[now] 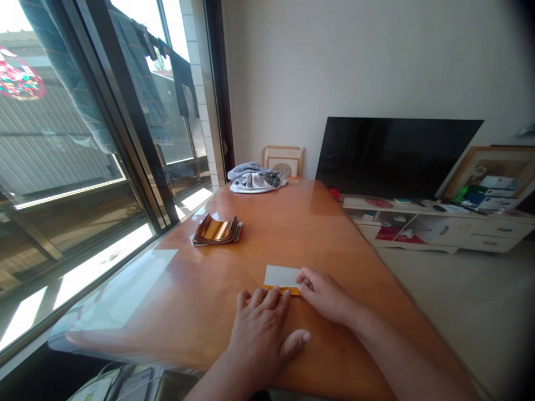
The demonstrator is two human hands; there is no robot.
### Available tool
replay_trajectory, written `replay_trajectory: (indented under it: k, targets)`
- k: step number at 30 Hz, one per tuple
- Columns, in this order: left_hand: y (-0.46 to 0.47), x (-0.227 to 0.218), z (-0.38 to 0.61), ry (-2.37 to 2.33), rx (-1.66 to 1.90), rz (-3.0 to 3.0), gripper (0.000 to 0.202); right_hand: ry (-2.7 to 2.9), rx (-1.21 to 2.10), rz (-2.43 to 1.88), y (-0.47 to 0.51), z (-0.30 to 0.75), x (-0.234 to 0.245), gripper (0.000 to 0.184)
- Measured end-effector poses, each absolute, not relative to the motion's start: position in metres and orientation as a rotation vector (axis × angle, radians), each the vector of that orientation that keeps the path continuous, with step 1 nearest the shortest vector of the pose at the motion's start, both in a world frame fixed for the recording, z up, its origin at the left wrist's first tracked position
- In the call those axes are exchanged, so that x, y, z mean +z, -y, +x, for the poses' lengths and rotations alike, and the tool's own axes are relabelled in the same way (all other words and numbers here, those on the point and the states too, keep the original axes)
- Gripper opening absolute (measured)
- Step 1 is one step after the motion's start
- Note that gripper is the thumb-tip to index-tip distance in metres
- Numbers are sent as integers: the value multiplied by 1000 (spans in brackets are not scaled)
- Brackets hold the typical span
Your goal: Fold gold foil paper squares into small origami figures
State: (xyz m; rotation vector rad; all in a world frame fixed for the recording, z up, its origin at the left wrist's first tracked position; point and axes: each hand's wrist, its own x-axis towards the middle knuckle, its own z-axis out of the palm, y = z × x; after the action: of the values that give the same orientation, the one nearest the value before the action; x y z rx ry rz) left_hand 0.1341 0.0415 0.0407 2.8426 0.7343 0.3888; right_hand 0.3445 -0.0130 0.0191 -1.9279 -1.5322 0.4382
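We count one left hand (259,340), one right hand (324,295), one white card (281,276), one orange strip (281,289), one stack of copper sheets (216,230), one folded cloth (256,178) and one black television (397,159).

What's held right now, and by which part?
The right hand is on the right end of a white card over orange foil; pinch or press, cannot tell. The left hand lies on the table, holding nothing.
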Motion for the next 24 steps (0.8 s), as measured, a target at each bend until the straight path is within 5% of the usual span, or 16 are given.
replay_trajectory:
  k: [24]
  targets:
    - [-45, 41, 138, -712, 411, 2874, 70, 1441, 394, -1868, 18, 350, 15, 8]
